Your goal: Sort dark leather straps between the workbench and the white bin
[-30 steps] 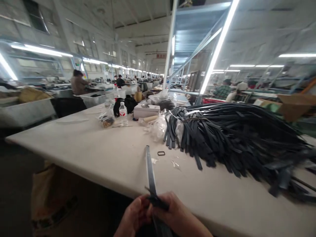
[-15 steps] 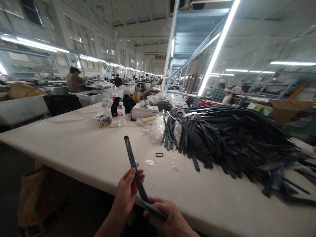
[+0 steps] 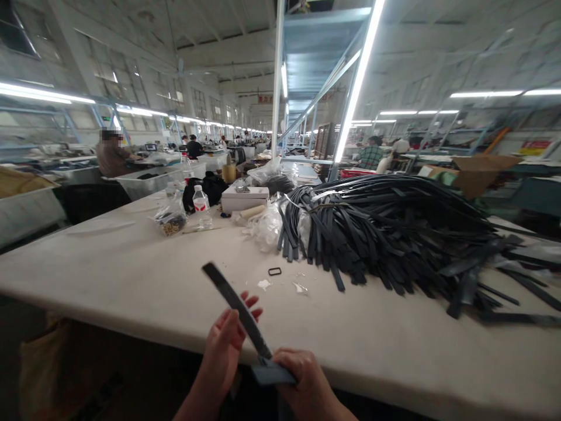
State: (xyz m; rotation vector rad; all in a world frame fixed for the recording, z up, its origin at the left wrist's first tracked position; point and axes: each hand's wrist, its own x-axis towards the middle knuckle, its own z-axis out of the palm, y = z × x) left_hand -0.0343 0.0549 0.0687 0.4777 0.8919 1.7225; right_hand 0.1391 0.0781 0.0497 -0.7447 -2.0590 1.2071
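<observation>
A dark strap (image 3: 234, 304) sticks up and to the left from between my hands at the near edge of the white table (image 3: 131, 275). My left hand (image 3: 225, 345) rests against the strap's middle with its fingers spread along it. The strap's folded lower end is gripped by my right hand (image 3: 304, 380). A big heap of the same dark straps (image 3: 394, 234) covers the right half of the table. A small black metal ring (image 3: 274, 271) lies on the table beyond my hands, next to scraps of clear plastic (image 3: 264, 285).
Farther back on the table stand a water bottle (image 3: 200, 204), a bag of small metal parts (image 3: 169, 219), a white box (image 3: 244, 199), clear plastic bags (image 3: 265, 225) and a black bag (image 3: 210, 187). Other people work at distant benches. A cardboard box (image 3: 480, 169) is at the right.
The strap has tipped from pointing straight ahead to leaning left. My left hand has slid up its middle and opened its fingers. The view has shifted to the right.
</observation>
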